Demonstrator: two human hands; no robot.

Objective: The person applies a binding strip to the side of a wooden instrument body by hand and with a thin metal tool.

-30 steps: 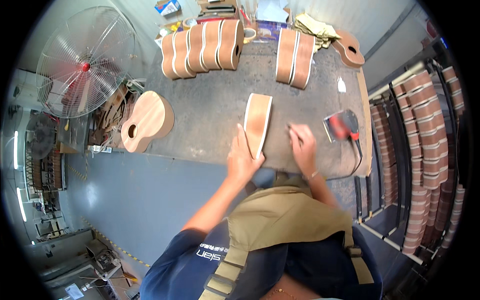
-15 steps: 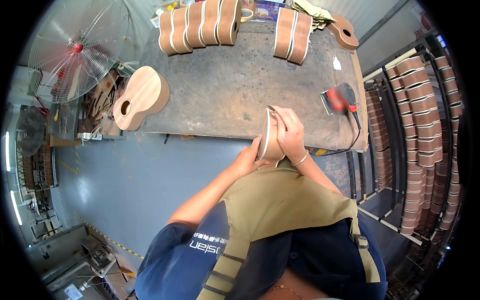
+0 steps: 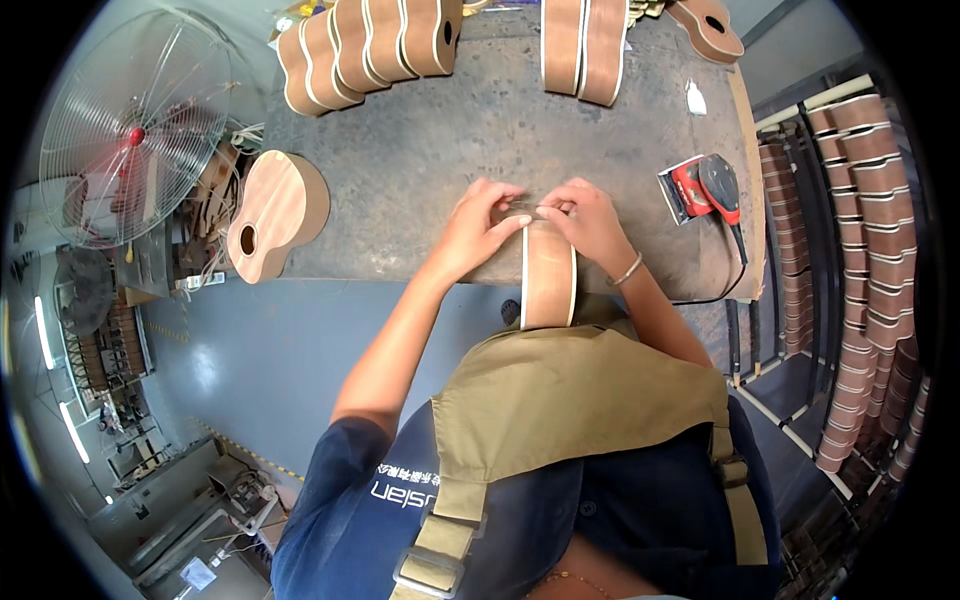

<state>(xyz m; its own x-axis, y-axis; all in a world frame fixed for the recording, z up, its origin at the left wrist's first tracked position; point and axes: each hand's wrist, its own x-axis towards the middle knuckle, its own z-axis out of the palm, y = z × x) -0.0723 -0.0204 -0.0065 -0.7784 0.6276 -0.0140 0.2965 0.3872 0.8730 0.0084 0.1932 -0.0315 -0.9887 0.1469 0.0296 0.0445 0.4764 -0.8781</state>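
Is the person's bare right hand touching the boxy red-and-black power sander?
Apart. The head view shows stained grey tabletop between the right hand and the sander.

Left hand (image 3: 480, 230) and right hand (image 3: 592, 224) are nearly touching fingertips at the end of a uke body (image 3: 549, 278), by the bench (image 3: 420, 150) front edge; a sander (image 3: 705, 190) is chilling near the right one.
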